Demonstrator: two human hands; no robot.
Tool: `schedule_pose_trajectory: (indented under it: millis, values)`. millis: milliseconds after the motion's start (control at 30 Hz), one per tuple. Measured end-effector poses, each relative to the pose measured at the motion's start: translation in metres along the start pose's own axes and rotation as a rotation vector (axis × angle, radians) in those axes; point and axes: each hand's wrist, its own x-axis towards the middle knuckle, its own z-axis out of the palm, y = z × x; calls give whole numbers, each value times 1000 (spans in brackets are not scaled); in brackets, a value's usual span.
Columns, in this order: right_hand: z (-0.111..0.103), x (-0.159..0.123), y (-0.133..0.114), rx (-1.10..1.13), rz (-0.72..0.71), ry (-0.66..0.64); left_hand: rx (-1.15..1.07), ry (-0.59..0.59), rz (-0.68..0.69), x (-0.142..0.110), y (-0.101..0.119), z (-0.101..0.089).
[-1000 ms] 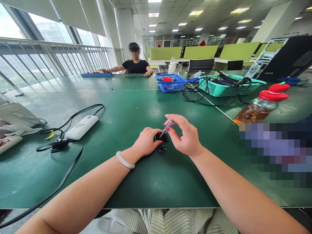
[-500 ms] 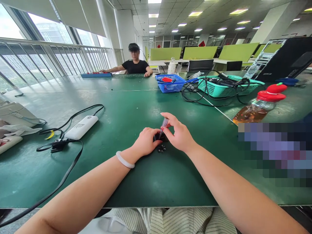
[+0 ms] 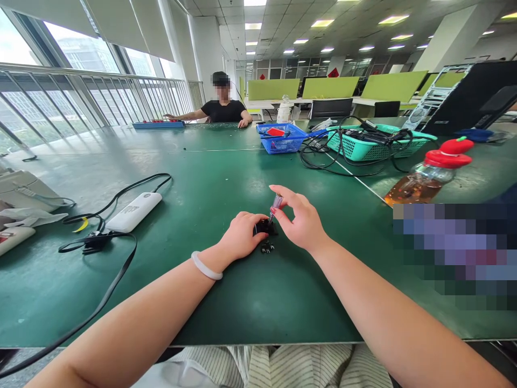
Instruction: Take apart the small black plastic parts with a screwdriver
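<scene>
My left hand [image 3: 243, 235] is closed around a small black part [image 3: 263, 227] on the green table, thumb and forefinger gripping its sides. What kind of part it is I cannot make out. My right hand [image 3: 301, 218] pinches a small screwdriver [image 3: 277, 201] with a clear handle. The screwdriver is tilted, and its shaft points down at the right side of the black part; whether the tip touches is too small to tell. Just in front of the part, several tiny black pieces [image 3: 267, 247] lie on the table.
On the left lie a white power strip [image 3: 135, 212] and black cables [image 3: 121, 269]. A blue basket [image 3: 283, 143], a teal basket [image 3: 357, 151] with cables and a red-capped bottle [image 3: 428, 172] stand to the right. Across the table sits a person [image 3: 224, 110] in black.
My right hand and the screwdriver have shifted slightly to the right, and the shaft now stands over the right side of the black part. My left hand keeps its hold.
</scene>
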Motion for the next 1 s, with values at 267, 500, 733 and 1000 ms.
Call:
schedule_pose_trajectory:
  millis: [267,500,733,1000]
  values:
    - [2,0,2,117,145,-84,-82,91,21,-3,5,-3]
    - [-7,1,2,71,119,305,-56,235,-36,-1,2,-4]
    - [-8,2,10,65,219,239,174,93,-227,-2,-6,-1]
    - [-9,3,17,58,284,247,-40,0,-8,1,2,-9]
